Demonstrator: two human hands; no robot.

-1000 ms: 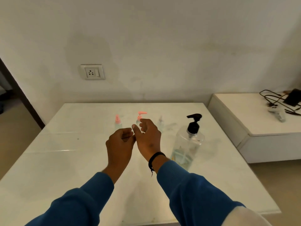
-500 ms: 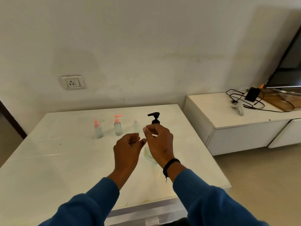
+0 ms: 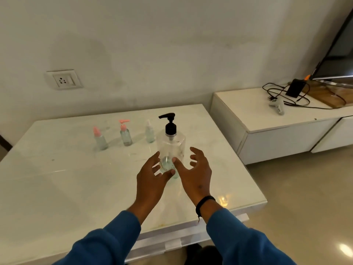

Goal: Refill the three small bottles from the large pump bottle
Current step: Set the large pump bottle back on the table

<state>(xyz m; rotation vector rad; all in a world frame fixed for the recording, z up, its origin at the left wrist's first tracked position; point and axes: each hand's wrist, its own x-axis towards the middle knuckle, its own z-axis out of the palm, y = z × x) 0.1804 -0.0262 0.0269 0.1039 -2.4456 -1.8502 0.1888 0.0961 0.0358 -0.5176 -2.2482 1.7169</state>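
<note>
Nothing looks refilled yet. On the white glossy surface [image 3: 57, 180] stand, capped, a small clear bottle with a pink cone cap [image 3: 100, 139], one with a pink pump [image 3: 125, 133], one with a pale cap [image 3: 149, 131], then the large clear black-pump bottle [image 3: 171, 142]. Left hand [image 3: 151, 180] and right hand [image 3: 195, 174] flank it, each grip spread, holding nothing.

No legible text, label or number anywhere.

Home living room: television [image 3: 336, 60], low cabinet [image 3: 267, 119].
</note>
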